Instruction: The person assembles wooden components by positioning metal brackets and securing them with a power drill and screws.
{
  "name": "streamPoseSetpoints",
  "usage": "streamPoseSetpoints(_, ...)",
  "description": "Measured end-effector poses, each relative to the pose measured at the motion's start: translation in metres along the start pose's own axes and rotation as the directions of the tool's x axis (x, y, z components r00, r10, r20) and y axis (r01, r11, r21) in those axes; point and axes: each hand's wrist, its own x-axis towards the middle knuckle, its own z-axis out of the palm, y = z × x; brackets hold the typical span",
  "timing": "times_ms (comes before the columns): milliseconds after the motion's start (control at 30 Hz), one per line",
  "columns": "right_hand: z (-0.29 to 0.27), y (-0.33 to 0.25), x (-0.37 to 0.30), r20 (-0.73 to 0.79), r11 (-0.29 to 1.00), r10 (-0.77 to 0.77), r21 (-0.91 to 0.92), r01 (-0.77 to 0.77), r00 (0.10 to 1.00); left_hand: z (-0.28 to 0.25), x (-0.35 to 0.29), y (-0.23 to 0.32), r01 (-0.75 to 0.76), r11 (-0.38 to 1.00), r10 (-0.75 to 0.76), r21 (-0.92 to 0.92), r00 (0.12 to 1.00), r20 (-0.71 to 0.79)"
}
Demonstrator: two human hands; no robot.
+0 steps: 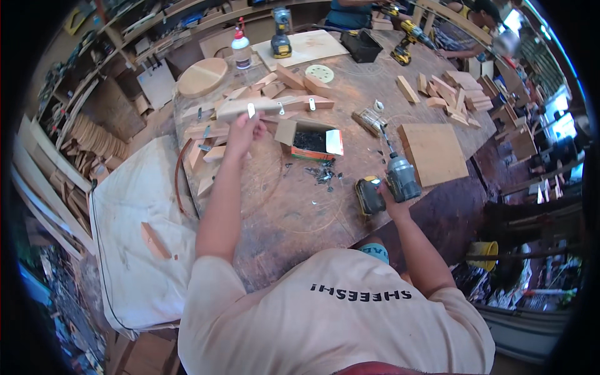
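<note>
Pointing lengthwise away and slightly left, drill [403, 177] gripped by right fingers [384, 192]; left fingers [259, 129] at wood [234, 109], grip unclear

Watching remotely, I'm getting glare through the gaps [565, 119] on the right, blown out bluish-white. Bench [262, 215] light's soft and pretty even, drill [402, 177] reads okay, floor [447, 215] beside it goes murky. Fisheye bends everything near the rim, mushy detail, black corners.
</note>
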Motion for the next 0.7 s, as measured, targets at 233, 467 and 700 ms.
streamPoseSetpoints(233,0.009,-0.002,-0.001,0.021,0.999,-0.021,-0.047,0.022,1.000,-0.016,0.126,-0.004,0.075,0.725,-0.099,0.684,0.995,-0.005)
streamPoseSetpoints(467,0.002,0.003,-0.002,-0.031,0.950,-0.108,-0.299,0.093,0.994,0.054,0.031,-0.073,-0.262,0.658,0.100,0.706,0.960,0.263)
streamPoseSetpoints(700,0.001,-0.022,-0.002,-0.037,0.935,-0.098,-0.345,0.080,0.994,0.123,-0.067,-0.111,-0.113,0.955,0.051,0.274,0.974,0.223)
